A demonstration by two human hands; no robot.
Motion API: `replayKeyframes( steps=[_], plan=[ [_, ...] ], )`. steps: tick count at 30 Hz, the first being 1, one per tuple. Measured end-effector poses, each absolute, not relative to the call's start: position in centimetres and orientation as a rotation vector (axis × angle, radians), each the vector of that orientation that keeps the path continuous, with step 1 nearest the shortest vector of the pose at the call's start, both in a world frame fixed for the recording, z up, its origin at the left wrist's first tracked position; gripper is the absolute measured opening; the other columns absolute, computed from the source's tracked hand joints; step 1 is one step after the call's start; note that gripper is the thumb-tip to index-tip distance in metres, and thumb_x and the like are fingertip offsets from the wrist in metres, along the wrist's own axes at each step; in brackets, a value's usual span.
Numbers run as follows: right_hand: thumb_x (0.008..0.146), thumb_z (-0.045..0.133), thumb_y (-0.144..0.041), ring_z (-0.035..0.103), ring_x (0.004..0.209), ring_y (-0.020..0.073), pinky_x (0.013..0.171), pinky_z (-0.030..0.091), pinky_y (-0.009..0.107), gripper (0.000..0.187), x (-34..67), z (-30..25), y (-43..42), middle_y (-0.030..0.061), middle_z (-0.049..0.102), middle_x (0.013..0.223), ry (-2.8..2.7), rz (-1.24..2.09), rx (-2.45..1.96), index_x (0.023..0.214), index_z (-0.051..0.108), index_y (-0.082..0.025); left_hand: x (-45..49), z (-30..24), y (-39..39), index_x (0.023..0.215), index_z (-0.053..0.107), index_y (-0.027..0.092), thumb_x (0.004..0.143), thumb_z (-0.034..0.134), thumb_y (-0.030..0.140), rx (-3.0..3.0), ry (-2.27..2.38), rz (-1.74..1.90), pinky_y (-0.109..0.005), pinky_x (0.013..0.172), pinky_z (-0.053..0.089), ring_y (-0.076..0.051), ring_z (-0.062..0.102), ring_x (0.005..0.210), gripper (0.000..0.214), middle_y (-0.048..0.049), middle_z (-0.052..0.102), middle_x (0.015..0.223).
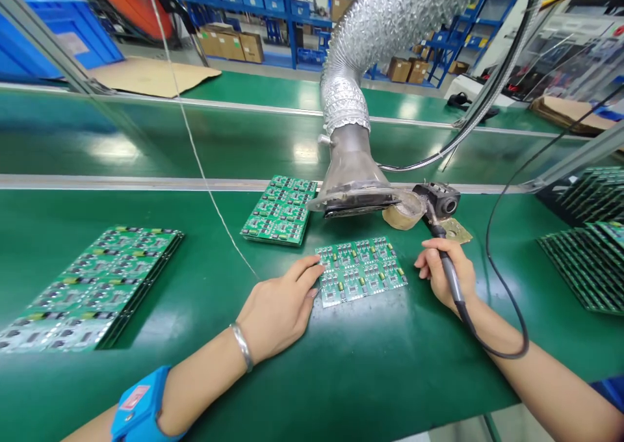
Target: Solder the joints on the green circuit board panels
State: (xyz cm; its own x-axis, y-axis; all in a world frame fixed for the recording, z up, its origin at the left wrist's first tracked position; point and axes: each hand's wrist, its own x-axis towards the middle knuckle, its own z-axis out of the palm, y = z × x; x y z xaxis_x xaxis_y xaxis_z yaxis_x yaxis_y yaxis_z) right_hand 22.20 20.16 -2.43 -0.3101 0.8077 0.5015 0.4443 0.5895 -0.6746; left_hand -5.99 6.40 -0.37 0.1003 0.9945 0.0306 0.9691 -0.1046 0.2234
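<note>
A green circuit board panel (363, 273), dotted with small parts, lies flat on the green worktop (370, 377). My left hand (280, 309) grips its left edge between thumb and fingers. A thin pale wire (197, 149) hangs from above and disappears behind this hand; whether the fingers also hold it is hidden. In my right hand (451, 273) is a soldering iron (449, 274), its fingers closed around the handle. The iron's tip end points into the dark iron stand (439, 200), right of the panel.
A fume extractor hood (351, 169) on a silver duct overhangs the panel's far side. Stacked boards stand behind (281, 211) and at left (92, 292); racked boards (585, 266) stand at right. A tape roll (403, 213) sits by the stand. The iron's cord (507, 351) loops beside my right forearm.
</note>
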Motion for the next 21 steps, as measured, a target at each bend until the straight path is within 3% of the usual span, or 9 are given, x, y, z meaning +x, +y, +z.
replayKeyframes(
  steps=[12, 18, 21],
  plan=[
    [0.085, 0.058, -0.028, 0.06, 0.046, 0.0104, 0.048, 0.049, 0.02, 0.01, 23.5, -1.4, 19.2, -0.0021, 0.064, 0.063, -2.101, 0.474, -1.059, 0.093, 0.055, -0.021, -5.3, -0.4, 7.5, 0.117, 0.048, 0.022, 0.09, 0.032, 0.024, 2.139, 2.018, 0.293, -0.036, 0.062, 0.056, -0.017, 0.066, 0.077, 0.032, -0.007, 0.048, 0.13],
    [0.081, 0.06, -0.022, 0.058, 0.048, 0.0102, 0.05, 0.049, 0.021, 0.017, 23.0, -0.8, 18.3, -0.0029, 0.061, 0.065, -2.212, 0.366, -1.015, 0.096, 0.051, -0.023, -5.9, -0.3, 7.1, 0.118, 0.048, 0.024, 0.09, 0.03, 0.024, 2.166, 1.97, 0.335, -0.035, 0.062, 0.056, -0.015, 0.066, 0.073, 0.033, -0.0062, 0.049, 0.13],
    [0.08, 0.061, -0.019, 0.055, 0.047, 0.0089, 0.047, 0.048, 0.02, 0.024, 22.6, -0.7, 17.8, -0.0027, 0.06, 0.068, -2.232, 0.471, -0.984, 0.101, 0.048, -0.023, -6.3, -0.3, 7.0, 0.116, 0.049, 0.025, 0.092, 0.029, 0.027, 2.104, 1.929, 0.465, -0.034, 0.069, 0.057, -0.016, 0.066, 0.087, 0.031, -0.004, 0.052, 0.128]
  ],
)
